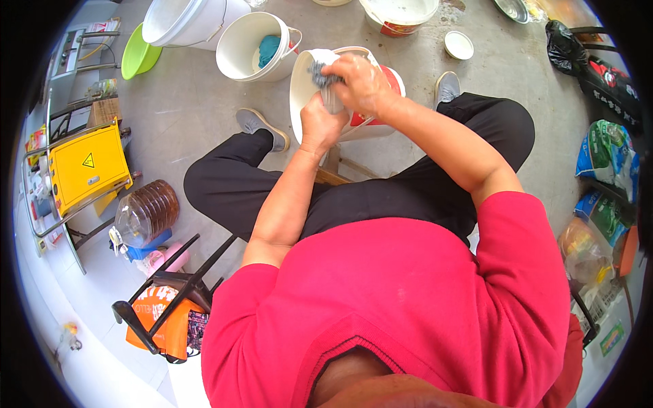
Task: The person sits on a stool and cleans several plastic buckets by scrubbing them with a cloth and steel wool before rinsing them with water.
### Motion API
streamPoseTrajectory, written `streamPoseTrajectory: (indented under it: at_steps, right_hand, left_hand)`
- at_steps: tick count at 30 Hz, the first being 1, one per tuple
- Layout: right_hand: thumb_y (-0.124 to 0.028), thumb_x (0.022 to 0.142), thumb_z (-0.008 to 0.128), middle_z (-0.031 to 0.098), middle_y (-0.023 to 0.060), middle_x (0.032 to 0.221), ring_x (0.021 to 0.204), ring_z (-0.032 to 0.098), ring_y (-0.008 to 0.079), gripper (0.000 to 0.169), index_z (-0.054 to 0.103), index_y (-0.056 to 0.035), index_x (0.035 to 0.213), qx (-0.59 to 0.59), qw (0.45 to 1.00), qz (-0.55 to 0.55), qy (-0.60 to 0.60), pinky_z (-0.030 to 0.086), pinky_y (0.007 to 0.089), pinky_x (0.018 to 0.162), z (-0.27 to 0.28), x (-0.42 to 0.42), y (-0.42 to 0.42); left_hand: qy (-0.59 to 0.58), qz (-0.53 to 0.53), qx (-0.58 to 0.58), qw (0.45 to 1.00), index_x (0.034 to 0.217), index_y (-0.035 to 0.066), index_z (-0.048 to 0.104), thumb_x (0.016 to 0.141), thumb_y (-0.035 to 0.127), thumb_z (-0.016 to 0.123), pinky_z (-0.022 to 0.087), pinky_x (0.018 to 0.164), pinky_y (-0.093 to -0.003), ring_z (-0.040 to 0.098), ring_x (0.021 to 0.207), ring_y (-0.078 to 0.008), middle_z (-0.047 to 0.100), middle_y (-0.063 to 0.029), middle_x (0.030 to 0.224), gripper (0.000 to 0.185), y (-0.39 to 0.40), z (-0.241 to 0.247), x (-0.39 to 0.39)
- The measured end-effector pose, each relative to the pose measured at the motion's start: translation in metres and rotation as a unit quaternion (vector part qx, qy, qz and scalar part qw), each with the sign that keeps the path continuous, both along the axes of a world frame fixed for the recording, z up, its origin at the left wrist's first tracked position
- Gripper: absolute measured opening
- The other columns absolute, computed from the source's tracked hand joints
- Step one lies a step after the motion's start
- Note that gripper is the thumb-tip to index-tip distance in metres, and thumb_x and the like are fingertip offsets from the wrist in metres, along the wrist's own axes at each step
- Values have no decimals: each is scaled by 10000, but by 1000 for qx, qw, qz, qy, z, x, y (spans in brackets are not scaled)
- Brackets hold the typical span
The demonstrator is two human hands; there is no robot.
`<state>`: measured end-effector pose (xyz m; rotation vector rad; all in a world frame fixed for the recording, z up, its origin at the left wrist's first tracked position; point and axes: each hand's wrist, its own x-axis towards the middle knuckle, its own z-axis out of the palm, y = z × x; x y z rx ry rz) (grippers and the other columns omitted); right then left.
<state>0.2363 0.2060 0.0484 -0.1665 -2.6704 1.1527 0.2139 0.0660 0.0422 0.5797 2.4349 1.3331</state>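
Observation:
A white plastic bucket [301, 104] with a red label stands between my knees. My hands are together over its mouth. My right hand [361, 84] grips a dark grey scrubbing pad [322, 76], perhaps a wire scourer; motion blurs it. Just below, my left hand [322, 122] is closed around a pale greyish object [332, 101]. Both hands largely cover that object, so its kind cannot be made out. Part of the bucket's far rim and its inside are hidden behind my hands.
Ahead is a white bucket [240, 51] with a teal cloth [269, 50] inside. Around it are a larger bucket [196, 25], a green basin [136, 53] and a small white bowl [458, 46]. A yellow box [91, 168] and a large plastic bottle [148, 214] are left; bags [607, 153] lie right.

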Motion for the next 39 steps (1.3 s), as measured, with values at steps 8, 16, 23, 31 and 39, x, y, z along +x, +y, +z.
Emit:
streamPoseTrajectory:
  at_steps: [8, 16, 23, 31, 39]
  right_hand:
    - [-92, 762, 559, 561, 83, 1172, 1061, 550, 275, 349, 631, -149, 1099, 68, 996, -23, -54, 455, 368, 906, 7, -38, 62]
    - [-6, 751, 614, 488, -14, 1251, 1076, 515, 219, 341, 667, -211, 1019, 341, 901, 247, -104, 480, 364, 886, 78, -32, 67]
    - [-199, 811, 530, 575, 58, 1048, 974, 529, 264, 195, 661, -70, 878, 331, 904, 260, -76, 458, 424, 804, 97, -52, 72]
    - [-168, 764, 539, 558, 57, 1072, 1045, 505, 266, 182, 663, -77, 863, 296, 927, 229, 12, 437, 401, 861, 95, -63, 78]
    - [-108, 739, 602, 622, 82, 953, 842, 617, 258, 173, 657, -93, 902, 167, 980, 50, 97, 502, 370, 733, 79, -54, 63]
  left_hand:
    - [38, -111, -17, 993, 830, -6, 567, 655, 130, 638, 492, 625, -390, 624, 674, -349, 614, -198, 707, 233, -4, 17, 6]
    - [128, -159, -88, 975, 861, -2, 568, 667, 127, 637, 495, 623, -414, 608, 686, -391, 613, -211, 716, 244, -8, 35, -1]
    - [76, -203, -56, 975, 1073, -35, 574, 684, 167, 734, 509, 714, -332, 663, 774, -260, 662, -183, 877, 467, -13, 68, -14]
    - [1, -290, -86, 953, 1039, -7, 610, 694, 150, 723, 495, 727, -322, 637, 806, -244, 654, -169, 889, 396, -39, 46, -41]
    - [-60, -138, 81, 985, 929, -11, 653, 753, 115, 672, 478, 646, -279, 575, 673, -98, 662, -77, 754, 217, -28, 24, -27]
